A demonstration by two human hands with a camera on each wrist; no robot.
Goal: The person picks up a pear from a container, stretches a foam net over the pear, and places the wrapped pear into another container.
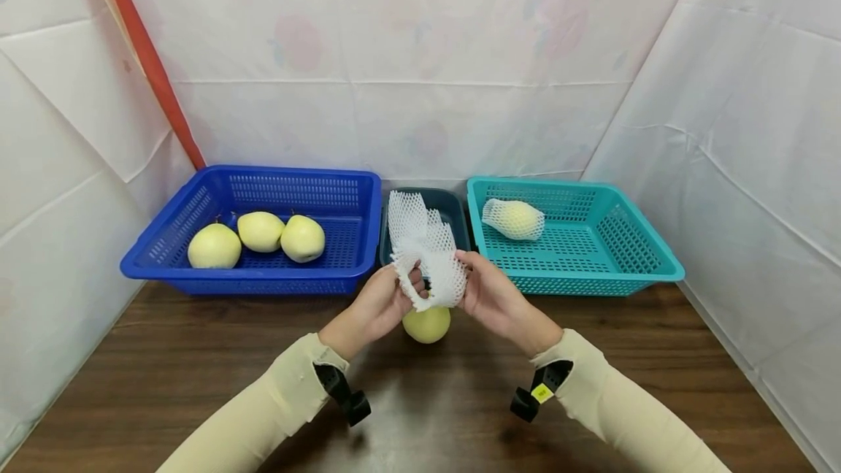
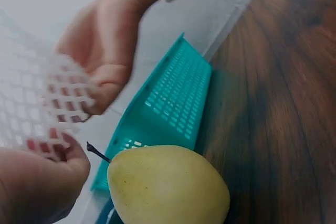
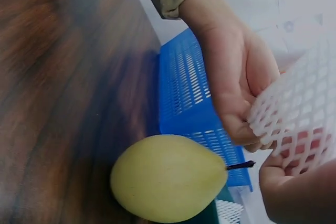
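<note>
In the head view, my left hand point(image 1: 373, 306) and right hand point(image 1: 498, 301) pinch opposite sides of the mouth of a white foam net sleeve point(image 1: 448, 279). Some left fingers reach inside the opening, seen through the mesh. Just beneath the sleeve, a yellow-green pear point(image 1: 427, 327) sits on the table, its top partly covered in this view. Both wrist views show the same pear point(image 2: 168, 187) with its dark stem on, apart from the hands. In the right wrist view the net sleeve point(image 3: 302, 106) stretches between the fingertips.
A blue basket point(image 1: 256, 285) on the left holds 3 bare pears point(image 1: 260, 231). More foam nets point(image 1: 407, 214) lie in a dark tray point(image 1: 450, 201) at the middle. To the right, a teal basket point(image 1: 585, 285) contains one net-wrapped pear point(image 1: 515, 220). White cloth walls point(image 1: 420, 122) enclose the wooden table point(image 1: 453, 422).
</note>
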